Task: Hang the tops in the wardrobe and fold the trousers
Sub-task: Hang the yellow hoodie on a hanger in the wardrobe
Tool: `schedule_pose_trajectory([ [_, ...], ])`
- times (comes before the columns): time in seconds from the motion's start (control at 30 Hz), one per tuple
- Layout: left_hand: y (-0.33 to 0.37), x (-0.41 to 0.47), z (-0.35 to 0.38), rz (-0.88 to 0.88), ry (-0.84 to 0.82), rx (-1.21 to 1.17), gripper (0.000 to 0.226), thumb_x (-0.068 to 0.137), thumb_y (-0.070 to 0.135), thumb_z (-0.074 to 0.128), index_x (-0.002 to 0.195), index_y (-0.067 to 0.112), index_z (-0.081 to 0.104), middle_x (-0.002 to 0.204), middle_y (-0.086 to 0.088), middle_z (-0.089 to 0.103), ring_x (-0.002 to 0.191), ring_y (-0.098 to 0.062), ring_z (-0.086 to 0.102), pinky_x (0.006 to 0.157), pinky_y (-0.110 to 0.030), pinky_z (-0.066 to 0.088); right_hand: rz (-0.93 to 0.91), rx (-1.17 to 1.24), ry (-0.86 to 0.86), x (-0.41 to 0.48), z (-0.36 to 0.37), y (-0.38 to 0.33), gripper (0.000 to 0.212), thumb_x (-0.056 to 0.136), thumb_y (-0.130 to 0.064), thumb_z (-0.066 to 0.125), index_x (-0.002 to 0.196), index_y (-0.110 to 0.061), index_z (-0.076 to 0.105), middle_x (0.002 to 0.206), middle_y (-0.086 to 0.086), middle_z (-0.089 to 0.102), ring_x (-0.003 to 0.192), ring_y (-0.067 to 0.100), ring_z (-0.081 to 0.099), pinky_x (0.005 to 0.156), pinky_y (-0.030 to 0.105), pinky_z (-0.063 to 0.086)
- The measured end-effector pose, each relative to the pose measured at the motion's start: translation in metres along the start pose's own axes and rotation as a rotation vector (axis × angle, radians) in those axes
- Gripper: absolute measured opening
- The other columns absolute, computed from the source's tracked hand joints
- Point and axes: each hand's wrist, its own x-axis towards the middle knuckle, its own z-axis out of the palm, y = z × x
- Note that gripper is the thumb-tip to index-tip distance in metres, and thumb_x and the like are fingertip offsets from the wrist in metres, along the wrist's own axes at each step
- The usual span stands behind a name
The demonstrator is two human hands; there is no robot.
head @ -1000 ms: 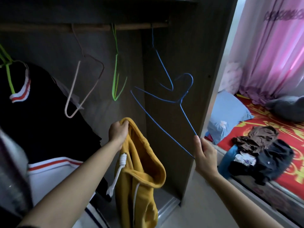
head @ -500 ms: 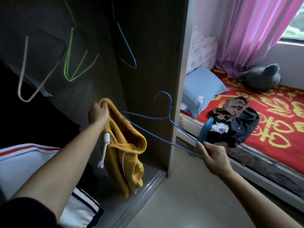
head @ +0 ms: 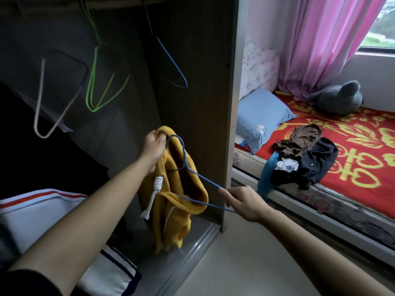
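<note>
The yellow hoodie (head: 181,227) hangs at the centre of the frame, just inside the open wardrobe (head: 192,103), above its floor and close to its right side panel. The left hand (head: 152,151) has its fingers clenched around a bunch of fabric at the top of the hood, and white drawstrings dangle below it. A blue wire hanger (head: 208,180) lies across the hood opening, its hook up beside the left hand. The right hand (head: 241,201), right of centre, pinches the hanger's outer corner between thumb and fingers. Higher up, toward the upper left, a second blue hanger (head: 172,60), a green hanger (head: 91,82) and a pale pink hanger (head: 39,92) hang empty. A white garment with red stripes (head: 32,210) fills the lower left. At right a bed (head: 352,167) bears a pile of clothes (head: 305,159), a blue pillow (head: 260,116) and a grey plush toy (head: 337,99) under a pink curtain (head: 320,39).
</note>
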Motion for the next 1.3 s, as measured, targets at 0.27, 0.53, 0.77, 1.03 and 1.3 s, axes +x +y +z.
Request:
schedule_pose_trajectory([
  [0.27, 0.028, -0.027, -0.015, -0.074, -0.085, -0.302, 0.016, 0.098, 0.023, 0.054, 0.088, 0.017, 0.064, 0.077, 0.004, 0.067, 0.071, -0.006, 0.064, 0.062, -0.018, 0.053, -0.088, 0.242, -0.014, 0.022, 0.015, -0.046, 0.033, 0.103, -0.047, 0.041, 0.094, -0.025, 0.063, 0.078, 0.0, 0.064, 0.069, 0.013, 0.061, 0.064, 0.037, 0.052],
  [0.53, 0.018, -0.017, -0.05, 0.395, -0.129, 0.575, 0.035, 0.094, 0.043, 0.056, 0.111, 0.014, 0.067, 0.119, -0.001, 0.057, 0.117, -0.018, 0.046, 0.098, -0.036, 0.04, -0.216, 0.356, 0.291, 0.031, -0.002, -0.048, 0.028, 0.102, -0.043, 0.047, 0.079, -0.032, 0.06, 0.065, -0.007, 0.059, 0.057, 0.015, 0.059, 0.05, 0.027, 0.045],
  [0.77, 0.035, -0.024, -0.048, 0.392, -0.192, 0.39, 0.031, 0.101, 0.043, 0.042, 0.114, 0.022, 0.061, 0.107, 0.008, 0.063, 0.09, 0.02, 0.048, 0.074, 0.001, 0.035, -0.331, 0.346, 0.276, 0.041, -0.025, -0.059, 0.023, 0.098, -0.052, 0.052, 0.083, -0.039, 0.064, 0.069, -0.018, 0.063, 0.062, 0.009, 0.063, 0.05, 0.012, 0.041],
  [1.03, 0.06, -0.046, -0.017, 0.21, -0.413, -0.072, 0.037, 0.085, 0.057, 0.049, 0.089, 0.02, 0.055, 0.087, -0.003, 0.058, 0.09, -0.023, 0.057, 0.096, -0.058, 0.043, -0.293, 0.342, 0.226, 0.044, -0.029, -0.052, 0.027, 0.099, -0.047, 0.049, 0.078, -0.035, 0.063, 0.066, -0.015, 0.06, 0.058, 0.008, 0.057, 0.052, 0.018, 0.041],
  [1.3, 0.072, -0.047, 0.009, 0.348, 0.045, 0.217, 0.029, 0.086, 0.028, 0.069, 0.1, 0.008, 0.053, 0.09, 0.0, 0.058, 0.091, -0.029, 0.061, 0.092, -0.045, 0.048, -0.033, -0.201, 0.641, 0.044, -0.018, -0.056, 0.024, 0.093, -0.058, 0.042, 0.111, -0.043, 0.046, 0.098, -0.015, 0.049, 0.087, 0.004, 0.056, 0.071, 0.025, 0.046],
])
